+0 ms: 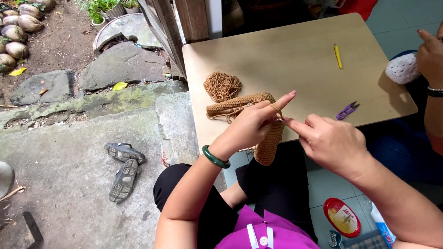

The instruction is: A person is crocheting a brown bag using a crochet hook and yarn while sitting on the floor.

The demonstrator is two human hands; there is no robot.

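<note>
My left hand grips a tan crocheted piece that hangs over the front edge of a low wooden table. Tan yarn loops over its raised index finger. My right hand pinches a thin crochet hook at the piece's top edge, touching the left fingertips. A loose bundle of tan yarn lies on the table just behind the work. A green bangle circles my left wrist.
Purple thread snips and a yellow hook lie on the table. Another person's hand holds a white crocheted piece at right. A red-lidded tin sits on the floor; sandals lie on concrete at left.
</note>
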